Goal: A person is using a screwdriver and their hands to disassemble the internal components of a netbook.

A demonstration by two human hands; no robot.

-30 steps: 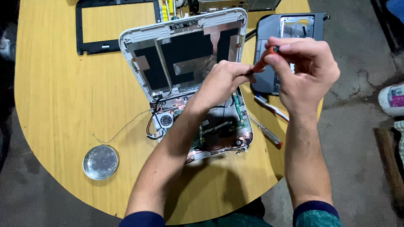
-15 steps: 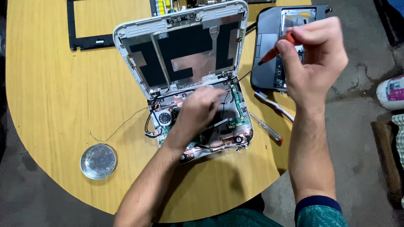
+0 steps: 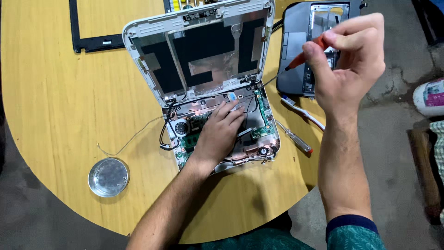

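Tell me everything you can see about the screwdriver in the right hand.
The screwdriver has a red-orange handle and a thin dark metal shaft. The right hand pinches the handle between thumb and fingers, holding it slanted, tip down and to the left. The tip sits at the right hinge area of the opened laptop, where the lid meets the base. Much of the handle is hidden by the fingers. The left hand does not touch it.

One opened laptop, two screwdrivers, one round metal dish, one toothbrush
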